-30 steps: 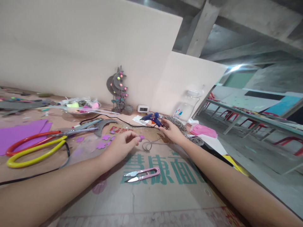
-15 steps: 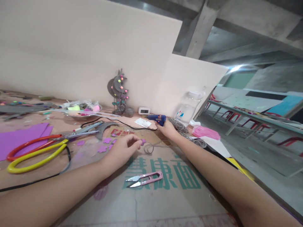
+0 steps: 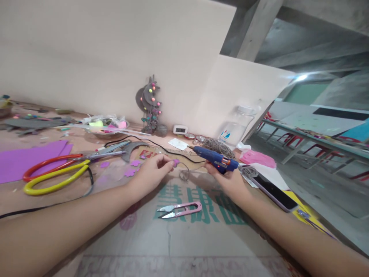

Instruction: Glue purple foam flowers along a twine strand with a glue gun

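Both forearms get cropped by the frame, so no elbows. Nearest is a pair of pink thread snips (image 3: 180, 209), blades apart, lying on a printed sheet (image 3: 129, 240) that covers part of the bench (image 3: 83, 145); the right arm blocks some of the green lettering. Off to the left are big scissors (image 3: 56, 181) with one red and one yellow handle.

Left hand (image 3: 157, 169): thumb and index fingers pinched together on a tiny purple piece (image 3: 176, 162), mostly covered, so I can't make out its full shape. A thin grey cord (image 3: 184, 175) loops right beside it. Right hand (image 3: 227, 179): fingers closed around a blue glue gun (image 3: 213, 157), nozzle pointing left, held up over the bench. Can't tell if the trigger's squeezed, the hand hides it.

A phone (image 3: 272, 192) lies just right of that hand. Behind the gun there's a tangled cord heap (image 3: 216, 145), partly blocked. Further back: a small white clock (image 3: 180, 129), digits too blurry to read, and a grey moon decoration (image 3: 150, 102) against the board.
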### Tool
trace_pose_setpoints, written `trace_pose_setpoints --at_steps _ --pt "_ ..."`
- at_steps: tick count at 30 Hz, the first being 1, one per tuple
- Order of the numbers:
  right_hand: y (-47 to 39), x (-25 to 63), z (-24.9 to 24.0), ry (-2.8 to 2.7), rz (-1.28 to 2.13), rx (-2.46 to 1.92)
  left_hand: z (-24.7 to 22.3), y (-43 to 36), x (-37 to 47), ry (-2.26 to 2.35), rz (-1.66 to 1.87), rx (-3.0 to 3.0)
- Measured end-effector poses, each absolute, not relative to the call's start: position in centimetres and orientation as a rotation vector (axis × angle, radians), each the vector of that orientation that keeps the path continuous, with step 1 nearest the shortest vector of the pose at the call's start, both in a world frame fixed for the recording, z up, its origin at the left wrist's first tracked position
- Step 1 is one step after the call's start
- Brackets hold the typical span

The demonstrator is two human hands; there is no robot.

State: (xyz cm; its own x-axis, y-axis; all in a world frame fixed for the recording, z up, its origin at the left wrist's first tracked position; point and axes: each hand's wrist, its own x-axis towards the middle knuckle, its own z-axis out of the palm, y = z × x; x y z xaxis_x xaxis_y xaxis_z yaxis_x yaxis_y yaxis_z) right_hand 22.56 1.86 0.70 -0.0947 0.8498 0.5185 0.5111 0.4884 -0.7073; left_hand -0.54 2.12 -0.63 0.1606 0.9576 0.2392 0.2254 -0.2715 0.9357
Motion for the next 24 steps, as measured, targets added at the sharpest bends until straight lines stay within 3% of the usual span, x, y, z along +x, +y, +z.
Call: trace_pose_setpoints --at_steps 13,24 --pt "1.6 22.6 0.1 -1.913 0.502 -1.156 -1.0 2.5 -0.8 1.124 1.2 1.676" --pt "1.4 22.4 0.3 -1.976 0.401 -1.221 0.0 1.7 -0.1 0.791 1.134 1.12"
